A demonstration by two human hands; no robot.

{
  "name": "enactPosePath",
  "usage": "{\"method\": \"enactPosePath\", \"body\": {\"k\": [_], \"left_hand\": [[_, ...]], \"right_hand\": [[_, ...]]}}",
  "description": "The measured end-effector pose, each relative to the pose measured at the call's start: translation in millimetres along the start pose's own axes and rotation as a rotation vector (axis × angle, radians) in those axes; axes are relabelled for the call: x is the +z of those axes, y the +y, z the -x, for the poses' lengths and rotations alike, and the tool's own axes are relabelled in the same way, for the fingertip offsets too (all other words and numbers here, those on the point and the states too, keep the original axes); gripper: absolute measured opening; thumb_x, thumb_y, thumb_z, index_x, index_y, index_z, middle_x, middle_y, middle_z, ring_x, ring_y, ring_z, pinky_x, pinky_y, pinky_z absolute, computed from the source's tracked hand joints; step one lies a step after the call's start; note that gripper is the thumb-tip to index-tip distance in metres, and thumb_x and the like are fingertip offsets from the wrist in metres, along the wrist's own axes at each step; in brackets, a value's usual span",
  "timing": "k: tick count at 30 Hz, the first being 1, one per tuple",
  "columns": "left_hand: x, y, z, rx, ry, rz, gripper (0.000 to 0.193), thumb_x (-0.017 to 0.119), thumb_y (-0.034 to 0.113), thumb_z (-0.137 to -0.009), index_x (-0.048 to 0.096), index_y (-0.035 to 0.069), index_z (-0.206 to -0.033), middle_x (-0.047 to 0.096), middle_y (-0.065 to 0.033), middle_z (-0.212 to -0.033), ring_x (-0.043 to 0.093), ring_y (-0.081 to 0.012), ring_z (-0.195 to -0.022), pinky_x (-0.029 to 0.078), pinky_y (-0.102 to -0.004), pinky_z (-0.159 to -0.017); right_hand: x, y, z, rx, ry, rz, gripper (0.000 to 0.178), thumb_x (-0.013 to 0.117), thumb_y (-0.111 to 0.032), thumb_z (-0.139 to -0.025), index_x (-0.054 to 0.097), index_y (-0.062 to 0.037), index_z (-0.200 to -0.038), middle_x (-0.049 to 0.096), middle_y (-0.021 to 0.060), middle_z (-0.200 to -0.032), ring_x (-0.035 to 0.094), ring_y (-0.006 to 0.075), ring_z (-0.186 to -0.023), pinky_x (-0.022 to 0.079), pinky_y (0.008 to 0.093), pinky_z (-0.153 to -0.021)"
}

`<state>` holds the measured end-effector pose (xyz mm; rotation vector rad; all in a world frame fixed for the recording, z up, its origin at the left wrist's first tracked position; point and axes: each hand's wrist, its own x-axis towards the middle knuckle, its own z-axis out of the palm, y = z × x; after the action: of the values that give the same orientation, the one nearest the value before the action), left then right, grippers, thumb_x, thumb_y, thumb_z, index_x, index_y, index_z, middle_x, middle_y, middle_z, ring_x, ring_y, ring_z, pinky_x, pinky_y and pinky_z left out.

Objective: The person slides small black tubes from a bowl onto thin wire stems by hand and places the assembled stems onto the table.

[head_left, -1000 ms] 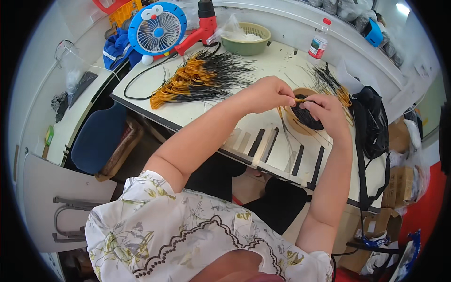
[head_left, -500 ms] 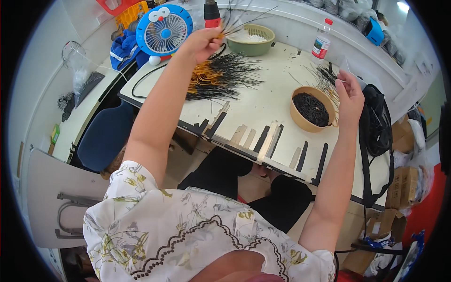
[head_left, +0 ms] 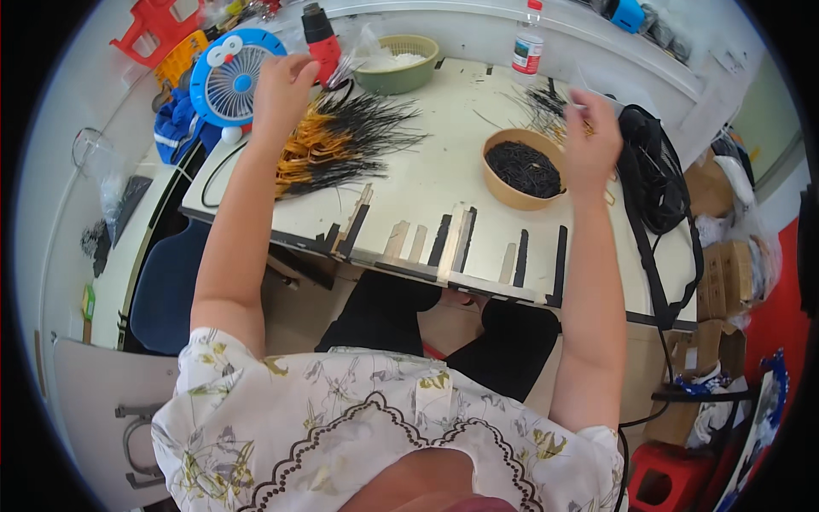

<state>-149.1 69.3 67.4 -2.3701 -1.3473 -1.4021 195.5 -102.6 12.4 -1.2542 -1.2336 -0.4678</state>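
A thick pile of black and orange-yellow wires [head_left: 341,136] lies at the far left of the table. Just above its left end is my left hand [head_left: 280,90], in front of a blue toy-faced fan [head_left: 241,83]; its fingers are loosely bent and I see no wires in them. My right hand [head_left: 595,136] hovers beyond the right side of a tan bowl [head_left: 502,189] full of short black pieces. Its fingers are curled and blurred, with a yellowish bit showing among them. A smaller bunch of wires [head_left: 543,104] lies to its left, partly hidden.
A red and black heat gun [head_left: 322,47] stands beside a green basket [head_left: 397,78] with white contents. A clear bottle [head_left: 528,43] is at the back. At right lies a black bag [head_left: 657,171] with a strap. Tape strips [head_left: 439,243] line the table's front edge.
The wires raised in my left hand no longer show there; that hand has moved left. My right hand has curled its fingers near the smaller bunch. The whole view has shifted.
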Motion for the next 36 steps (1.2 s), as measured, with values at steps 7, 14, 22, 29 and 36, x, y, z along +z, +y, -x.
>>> {"method": "enactPosePath", "body": {"k": [7,14,22,29,36], "left_hand": [[-74.6,247.3,129.6,0.811,-1.304,0.963,0.037,0.066,0.014,-0.078,0.055,0.0,-0.111,0.051,-0.0158,-0.112,0.054,-0.0322,-0.101,0.045,-0.0376,-0.084],[-104.3,282.9,226.0,0.495,-0.974,1.363,0.034,0.063,0.015,-0.081,0.047,0.0,-0.107,0.048,-0.0161,-0.107,0.051,-0.0293,-0.096,0.043,-0.0366,-0.082],[-117.5,276.2,236.8,0.162,-1.915,1.625,0.02,0.053,0.009,-0.088,0.044,0.0,-0.104,0.046,-0.0102,-0.093,0.05,-0.0213,-0.081,0.043,-0.0331,-0.072],[-119.9,281.2,240.7,0.311,-1.253,1.354,0.023,0.054,0.013,-0.089,0.043,0.001,-0.105,0.046,-0.0119,-0.096,0.052,-0.0254,-0.087,0.043,-0.0358,-0.077],[-108.6,273.4,239.7,-0.07,-1.854,1.163,0.019,0.054,0.015,-0.086,0.047,0.001,-0.097,0.054,-0.016,-0.095,0.055,-0.029,-0.088,0.044,-0.0396,-0.077]], "right_hand": [[72.2,-76.2,42.7,-0.322,-0.368,-0.041,0.026,0.06,-0.002,-0.076,0.062,-0.0056,-0.102,0.061,0.0096,-0.097,0.058,0.026,-0.09,0.044,0.036,-0.078],[58.9,-55.7,87.5,-0.605,-0.718,0.077,0.03,0.058,0.0,-0.072,0.059,-0.0024,-0.101,0.059,0.0089,-0.093,0.058,0.0236,-0.088,0.043,0.0337,-0.076],[29.0,-57.8,95.9,-0.49,-0.791,0.145,0.029,0.055,-0.003,-0.074,0.059,-0.0028,-0.102,0.06,0.0093,-0.094,0.057,0.0267,-0.087,0.045,0.0352,-0.077],[27.1,-56.6,98.1,-0.427,-0.7,0.139,0.027,0.058,-0.003,-0.075,0.061,-0.0034,-0.101,0.06,0.0088,-0.089,0.056,0.0281,-0.082,0.045,0.0367,-0.074],[26.6,-54.0,95.4,-0.399,-0.697,0.108,0.029,0.061,-0.004,-0.073,0.061,-0.0047,-0.102,0.059,0.0081,-0.087,0.055,0.0285,-0.081,0.045,0.0368,-0.074]]}}
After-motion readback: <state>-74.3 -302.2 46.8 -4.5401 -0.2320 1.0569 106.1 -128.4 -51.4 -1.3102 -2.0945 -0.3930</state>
